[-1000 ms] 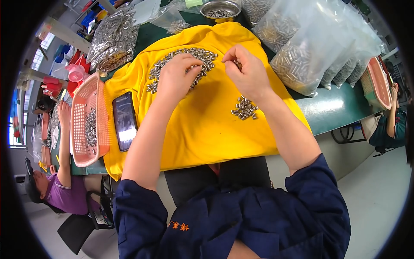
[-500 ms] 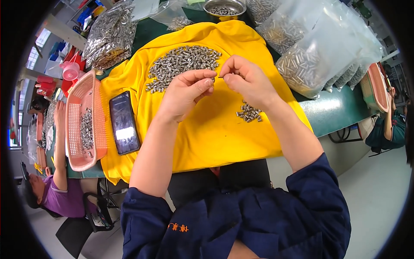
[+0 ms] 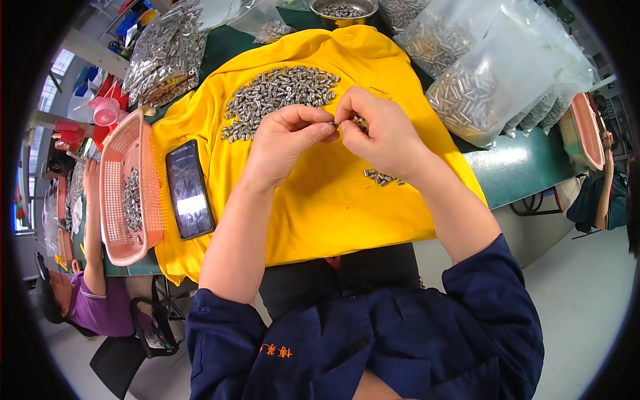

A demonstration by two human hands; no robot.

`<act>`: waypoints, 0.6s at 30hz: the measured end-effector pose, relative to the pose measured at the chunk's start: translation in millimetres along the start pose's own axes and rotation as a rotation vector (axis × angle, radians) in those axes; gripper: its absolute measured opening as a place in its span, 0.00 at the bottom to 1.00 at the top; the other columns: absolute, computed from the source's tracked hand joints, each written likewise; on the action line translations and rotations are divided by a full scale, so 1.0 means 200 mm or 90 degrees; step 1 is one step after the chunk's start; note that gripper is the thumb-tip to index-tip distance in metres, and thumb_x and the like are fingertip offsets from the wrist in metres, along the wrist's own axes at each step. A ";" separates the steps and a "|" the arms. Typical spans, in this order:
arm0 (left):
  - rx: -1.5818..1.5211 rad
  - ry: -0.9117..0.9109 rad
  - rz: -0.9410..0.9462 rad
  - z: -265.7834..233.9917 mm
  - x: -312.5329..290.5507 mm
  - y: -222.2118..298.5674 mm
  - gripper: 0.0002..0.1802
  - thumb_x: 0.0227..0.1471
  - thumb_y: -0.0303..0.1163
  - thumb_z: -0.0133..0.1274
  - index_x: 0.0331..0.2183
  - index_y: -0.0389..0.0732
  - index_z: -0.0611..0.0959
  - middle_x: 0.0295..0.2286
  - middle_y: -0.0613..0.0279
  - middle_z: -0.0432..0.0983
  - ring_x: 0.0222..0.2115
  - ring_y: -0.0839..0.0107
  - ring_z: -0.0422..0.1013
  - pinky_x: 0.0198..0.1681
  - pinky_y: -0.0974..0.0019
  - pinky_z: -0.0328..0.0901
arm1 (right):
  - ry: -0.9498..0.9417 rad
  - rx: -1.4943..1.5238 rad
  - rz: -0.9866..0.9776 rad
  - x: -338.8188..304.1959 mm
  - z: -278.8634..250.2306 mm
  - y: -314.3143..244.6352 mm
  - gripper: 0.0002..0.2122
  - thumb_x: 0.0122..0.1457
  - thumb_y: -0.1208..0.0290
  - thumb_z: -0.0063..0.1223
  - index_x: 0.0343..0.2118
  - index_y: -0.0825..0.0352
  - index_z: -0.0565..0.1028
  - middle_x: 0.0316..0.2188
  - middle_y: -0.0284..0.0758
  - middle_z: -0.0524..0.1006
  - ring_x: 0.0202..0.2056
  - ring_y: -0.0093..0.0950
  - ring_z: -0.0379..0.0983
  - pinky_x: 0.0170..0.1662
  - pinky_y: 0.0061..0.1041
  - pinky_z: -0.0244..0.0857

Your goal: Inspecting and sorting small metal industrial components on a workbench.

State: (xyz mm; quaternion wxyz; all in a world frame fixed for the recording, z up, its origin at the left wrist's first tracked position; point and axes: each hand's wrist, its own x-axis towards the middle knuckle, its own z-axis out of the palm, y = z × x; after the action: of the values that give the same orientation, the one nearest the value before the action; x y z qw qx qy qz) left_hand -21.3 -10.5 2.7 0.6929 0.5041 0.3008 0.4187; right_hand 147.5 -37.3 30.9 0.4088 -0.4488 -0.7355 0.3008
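Observation:
Over a yellow cloth [image 3: 327,217], my two hands meet fingertip to fingertip. My left hand [image 3: 283,143] pinches a tiny metal piece [image 3: 333,125] between thumb and forefinger; it is mostly covered, so its exact shape cannot be made out. My right hand [image 3: 383,133] is closed in a pinch against the same spot, with a glint of something shiny inside its curled fingers. Behind my left hand spreads a large pile of short metal cylinders [image 3: 283,93]. A smaller group of the same cylinders [image 3: 381,178] lies under my right wrist, partly hidden by it.
On the left stand a pink basket [image 3: 155,200] holding metal pieces and a black phone [image 3: 189,190]. Clear bags of cylinders [image 3: 467,97] crowd the right back; another bag [image 3: 163,57] and a metal bowl [image 3: 343,21] are behind. Co-workers sit at both sides.
My hands have come together, the right fingertips moving left to touch the left ones. The right fingers are curled further, and a shiny glint now shows among them.

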 end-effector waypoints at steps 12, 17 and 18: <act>0.089 0.061 0.034 0.02 0.02 0.01 0.05 0.43 0.20 0.49 0.28 0.32 0.77 0.27 0.61 0.73 0.27 0.76 0.70 0.34 0.76 0.64 | -0.037 0.452 0.246 0.02 -0.01 0.08 0.01 0.50 0.77 0.40 0.26 0.65 0.64 0.20 0.24 0.61 0.20 0.13 0.55 0.22 0.13 0.52; 0.252 0.079 0.054 0.00 0.02 0.00 0.08 0.44 0.21 0.49 0.32 0.32 0.76 0.27 0.63 0.73 0.29 0.77 0.69 0.34 0.77 0.63 | 0.064 0.221 0.149 0.03 0.02 0.09 0.04 0.47 0.75 0.42 0.26 0.68 0.65 0.18 0.28 0.65 0.19 0.15 0.57 0.21 0.16 0.54; 0.374 0.066 0.084 -0.01 0.02 0.00 0.09 0.45 0.22 0.48 0.33 0.32 0.76 0.27 0.63 0.72 0.29 0.77 0.69 0.34 0.77 0.63 | 0.067 0.178 0.121 0.02 0.02 0.08 0.04 0.47 0.75 0.42 0.26 0.68 0.65 0.18 0.28 0.65 0.19 0.15 0.57 0.21 0.16 0.54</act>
State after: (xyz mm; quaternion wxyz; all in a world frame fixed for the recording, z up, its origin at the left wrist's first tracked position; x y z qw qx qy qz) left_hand -20.1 -6.3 1.8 0.4725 0.6792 0.4110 0.3829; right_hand 148.8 -27.0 18.0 0.4753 -0.4699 -0.6184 0.4135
